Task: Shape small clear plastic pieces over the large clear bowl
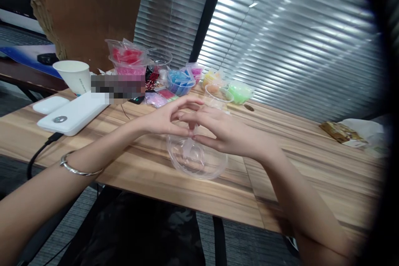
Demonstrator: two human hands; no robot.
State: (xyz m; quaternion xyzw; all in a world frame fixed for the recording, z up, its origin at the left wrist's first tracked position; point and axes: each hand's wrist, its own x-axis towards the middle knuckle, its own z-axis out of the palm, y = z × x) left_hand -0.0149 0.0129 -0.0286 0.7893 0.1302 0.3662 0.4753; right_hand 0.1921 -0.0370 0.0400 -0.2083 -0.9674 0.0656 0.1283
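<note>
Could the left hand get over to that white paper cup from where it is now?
Probably yes. The left hand hovers over the clear bowl; the paper cup stands farther left, with only the flat white power bank lying low between them.

Wooden table [311, 183]: clear bowl [197, 162], paper cup [73, 75], power bank [73, 113].

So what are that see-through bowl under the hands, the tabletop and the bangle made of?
The bowl looks like thin clear plastic: glossy, and the wood shows through it. The table looks like wood or a wood-grain laminate, striped brown with a dull sheen. The bangle on the left wrist seems to be polished silvery metal.
</note>
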